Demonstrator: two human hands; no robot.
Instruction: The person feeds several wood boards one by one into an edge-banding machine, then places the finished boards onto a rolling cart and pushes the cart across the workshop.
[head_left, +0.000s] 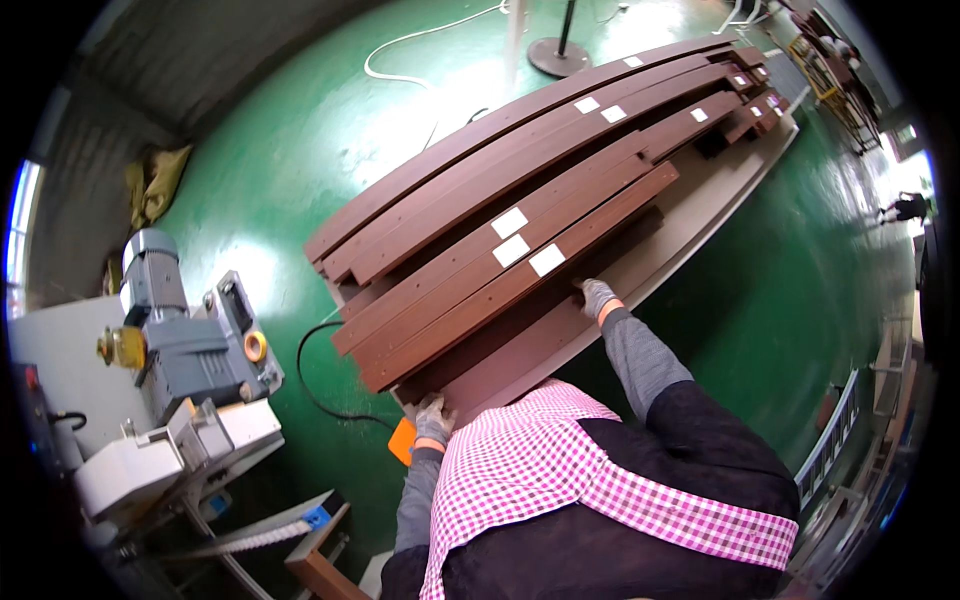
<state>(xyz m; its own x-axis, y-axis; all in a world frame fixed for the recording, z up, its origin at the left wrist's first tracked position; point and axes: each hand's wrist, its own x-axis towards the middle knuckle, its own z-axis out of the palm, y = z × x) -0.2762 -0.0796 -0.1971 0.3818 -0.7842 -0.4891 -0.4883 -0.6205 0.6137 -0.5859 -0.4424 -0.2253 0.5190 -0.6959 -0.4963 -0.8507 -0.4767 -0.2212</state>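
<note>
A reddish-brown plank lies along the near edge of a pale board, just in front of my body. My left hand, in a grey glove, is closed on its left end. At its right end my right hand, gloved alike, grips with curled fingers; their far side is hidden. Beyond the plank, several longer dark-brown planks lie side by side in layers. White labels are stuck on their tops. A darker plank sits low between these and the one in my hands.
To the left stands a grey machine with a motor and a roll of orange tape. An orange piece is beside my left wrist, near a black cable. A round stand base rests on the green floor behind the planks.
</note>
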